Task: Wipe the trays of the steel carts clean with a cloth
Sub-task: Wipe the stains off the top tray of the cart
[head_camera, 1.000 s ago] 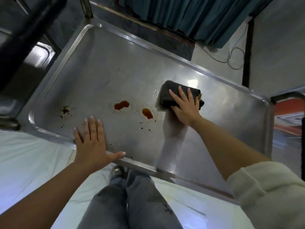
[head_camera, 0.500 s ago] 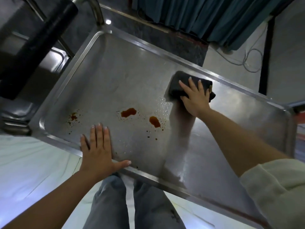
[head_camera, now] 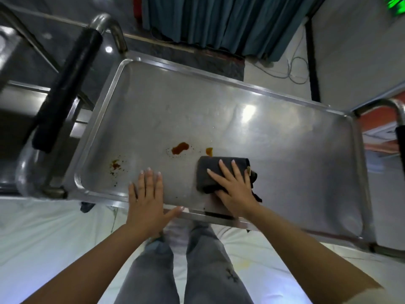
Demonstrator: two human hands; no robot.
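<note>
Steel tray point(head_camera: 274, 137) has brown stains point(head_camera: 180, 148) mid-frame, teal curtain point(head_camera: 219, 25) up top. Right hand point(head_camera: 235, 187) presses flat fingers on a dark cloth point(head_camera: 210, 170); left hand point(head_camera: 146, 200) lies flat, fingers straight, on the near rim.

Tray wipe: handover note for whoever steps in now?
Left hand: flat on the tray's near rim, steadying.
Right hand: straight fingers press the folded dark cloth onto the tray, near the front edge.
Done: nothing shown as finished.
Left: big brown stain, small stain at the cloth's far edge, splatter toward the left end.
</note>
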